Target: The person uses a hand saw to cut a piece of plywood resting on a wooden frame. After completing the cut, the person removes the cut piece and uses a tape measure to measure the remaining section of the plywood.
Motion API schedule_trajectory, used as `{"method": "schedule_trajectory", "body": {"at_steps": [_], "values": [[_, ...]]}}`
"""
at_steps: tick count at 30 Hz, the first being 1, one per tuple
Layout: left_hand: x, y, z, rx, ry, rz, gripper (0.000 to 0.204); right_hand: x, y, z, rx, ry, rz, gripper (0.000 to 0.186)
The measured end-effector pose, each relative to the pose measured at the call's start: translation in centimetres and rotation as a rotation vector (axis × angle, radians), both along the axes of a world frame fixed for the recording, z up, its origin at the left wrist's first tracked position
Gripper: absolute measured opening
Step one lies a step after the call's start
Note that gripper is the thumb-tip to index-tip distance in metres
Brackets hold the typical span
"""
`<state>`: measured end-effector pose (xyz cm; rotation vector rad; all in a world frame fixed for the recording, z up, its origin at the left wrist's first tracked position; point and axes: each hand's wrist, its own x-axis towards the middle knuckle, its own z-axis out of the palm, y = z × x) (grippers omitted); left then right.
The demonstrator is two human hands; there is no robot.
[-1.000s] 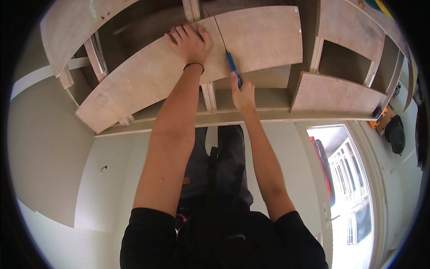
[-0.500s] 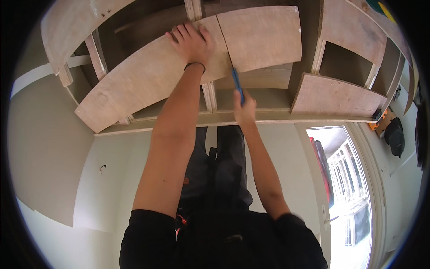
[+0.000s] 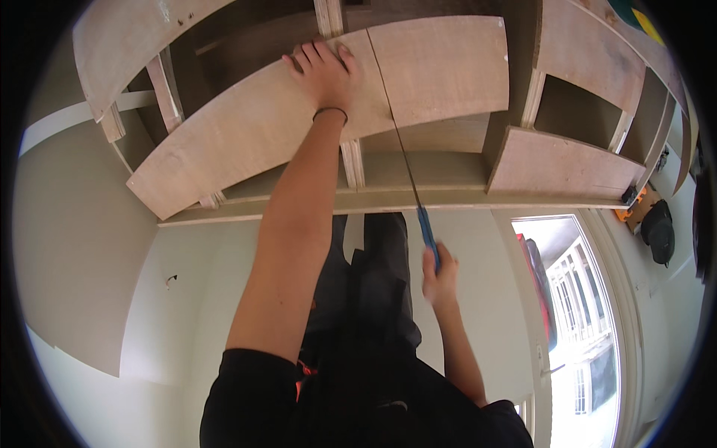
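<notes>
A curved plywood board (image 3: 205, 157) lies across a wooden frame (image 3: 351, 168). My left hand (image 3: 321, 75) rests on the board near its far edge, fingers spread and slightly bent, a dark band at the wrist. My right hand (image 3: 441, 272), a little blurred, grips the blue handle of a thin-bladed saw (image 3: 426, 224) below the frame's near rail. The blade reaches up to a narrow dark line across the board, to the right of my left hand.
Other plywood pieces (image 3: 567, 160) sit on the frame at right and upper left. Past the near rail (image 3: 284, 207) are my dark-trousered legs and pale surfaces. A bright glazed door (image 3: 582, 313) stands at right, with a black cap (image 3: 657, 231) and orange object (image 3: 624, 213) beside it.
My right hand has pulled the saw toward my body, baring a long stretch of blade. My left hand stays on the board, shifted only slightly in the picture.
</notes>
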<state>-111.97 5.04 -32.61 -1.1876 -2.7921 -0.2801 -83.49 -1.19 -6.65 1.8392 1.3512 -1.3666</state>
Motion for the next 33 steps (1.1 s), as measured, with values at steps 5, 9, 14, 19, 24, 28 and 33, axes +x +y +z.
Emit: {"method": "schedule_trajectory", "body": {"at_steps": [5, 9, 14, 19, 24, 28, 33], "values": [[0.1, 0.0, 0.3, -0.013, -0.039, -0.019, 0.039, -7.5, 3.8, -17.7, 0.233, 0.289, -0.051, 0.051], [0.1, 0.0, 0.8, -0.023, -0.049, -0.039, 0.038, -2.5, -0.6, -12.9, 0.382, 0.286, 0.033, 0.048], [0.2, 0.0, 0.7, 0.01, -0.023, -0.024, 0.04, 5.1, -4.3, 4.1, 0.034, 0.053, 0.01, 0.047], [0.2, 0.0, -0.1, -0.017, 0.023, 0.003, 0.042, -2.1, 1.3, 0.6, -0.021, 0.036, -0.035, 0.049], [-0.1, -0.3, 0.1, -0.016, 0.027, -0.003, 0.043, -9.1, 4.3, -14.2, 0.231, 0.143, 0.041, 0.059], [0.0, 0.1, 0.6, -0.09, -0.026, 0.01, 0.043, -3.1, 0.7, -8.5, 0.222, 0.187, 0.036, 0.06], [0.2, 0.1, 0.4, -0.023, -0.009, -0.008, 0.044, 1.9, -2.0, 6.0, -0.135, -0.086, 0.008, 0.05]]}}
